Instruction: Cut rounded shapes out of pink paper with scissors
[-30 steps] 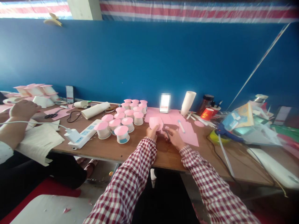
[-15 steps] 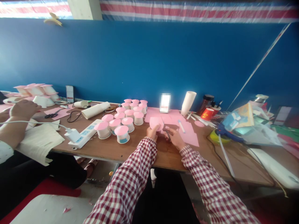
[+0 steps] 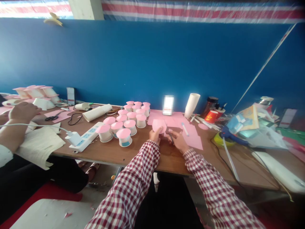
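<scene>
A rounded piece of pink paper (image 3: 158, 125) is pinched in my left hand (image 3: 155, 136), thumb over its lower edge, just above the table's front part. Close by on the right, my right hand (image 3: 178, 140) is closed on scissors (image 3: 171, 138), of which only a dark part shows between the fingers. The scissors are apart from the rounded piece. Behind my hands lie flat pink paper sheets (image 3: 194, 140) with a marker (image 3: 185, 129) on them. To the left stand several upturned paper cups (image 3: 124, 140) topped with pink discs.
A white power strip (image 3: 87, 137) with a plugged-in charger lies left of the cups. Further left, a co-worker's hand (image 3: 23, 111) is near more cups. At right are a white paper roll (image 3: 192, 105), a red cup (image 3: 211, 117), plastic bags (image 3: 252, 127) and loose cords.
Almost nothing differs. Both my hands keep their places and their hold, and the view has shifted very slightly.
</scene>
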A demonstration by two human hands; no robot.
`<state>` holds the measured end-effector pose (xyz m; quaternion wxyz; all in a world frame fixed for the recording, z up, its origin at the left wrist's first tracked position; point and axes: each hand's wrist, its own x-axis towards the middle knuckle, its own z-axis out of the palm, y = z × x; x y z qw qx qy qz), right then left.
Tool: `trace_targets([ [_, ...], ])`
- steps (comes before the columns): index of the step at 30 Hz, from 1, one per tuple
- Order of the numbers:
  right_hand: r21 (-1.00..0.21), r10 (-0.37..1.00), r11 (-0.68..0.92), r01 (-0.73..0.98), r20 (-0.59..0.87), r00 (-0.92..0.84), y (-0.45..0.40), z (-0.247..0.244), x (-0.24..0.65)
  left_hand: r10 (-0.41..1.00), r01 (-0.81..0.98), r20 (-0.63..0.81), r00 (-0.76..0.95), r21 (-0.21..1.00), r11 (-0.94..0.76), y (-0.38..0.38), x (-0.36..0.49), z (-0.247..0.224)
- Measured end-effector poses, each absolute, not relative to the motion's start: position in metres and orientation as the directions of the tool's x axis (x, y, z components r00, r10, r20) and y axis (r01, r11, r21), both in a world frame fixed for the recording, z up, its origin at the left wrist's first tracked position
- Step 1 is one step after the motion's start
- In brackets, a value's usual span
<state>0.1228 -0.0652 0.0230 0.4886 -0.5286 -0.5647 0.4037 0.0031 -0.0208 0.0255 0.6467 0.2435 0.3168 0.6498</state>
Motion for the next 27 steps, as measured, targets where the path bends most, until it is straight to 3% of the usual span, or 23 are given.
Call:
trace_targets([
  [11, -0.967, 0.99, 0.135, 0.214, 0.143, 0.019, -0.0648, 0.0222, 0.1243, 0.982, -0.698, -0.18, -0.062, 0.71, 0.086, -0.0224, 0.0025, 0.0318],
  [27, -0.969, 0.989, 0.139, 0.205, 0.147, 0.02, -0.0649, 0.0232, 0.1241, 0.99, -0.683, -0.133, -0.047, 0.728, 0.065, -0.0215, 0.0028, 0.0282],
])
